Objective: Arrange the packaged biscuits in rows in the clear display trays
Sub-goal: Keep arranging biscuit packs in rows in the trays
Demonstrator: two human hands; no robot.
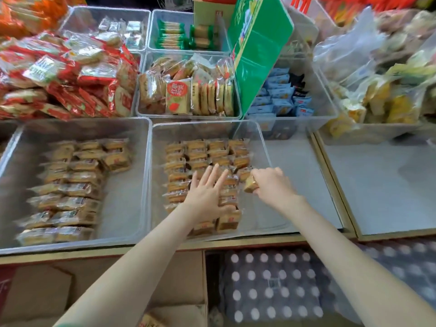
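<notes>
Two clear display trays stand at the front. The middle tray (259, 147) holds several rows of brown packaged biscuits (195, 152). My left hand (207, 194) lies flat on those rows with its fingers straight and spread. My right hand (271, 185) grips one biscuit packet (250, 185) at the right end of a row, just above the tray floor. The left tray (132, 208) holds more rows of the same biscuits (68, 192).
Behind stand more clear bins: red-wrapped snacks (59, 74), square biscuit packs (186, 93), blue packets (280, 95) and a tilted green box (257, 48). Bagged snacks (382, 86) pile at the right. A bare grey shelf (387, 185) lies right; cardboard boxes (141, 279) and bottled packs (271, 284) sit below.
</notes>
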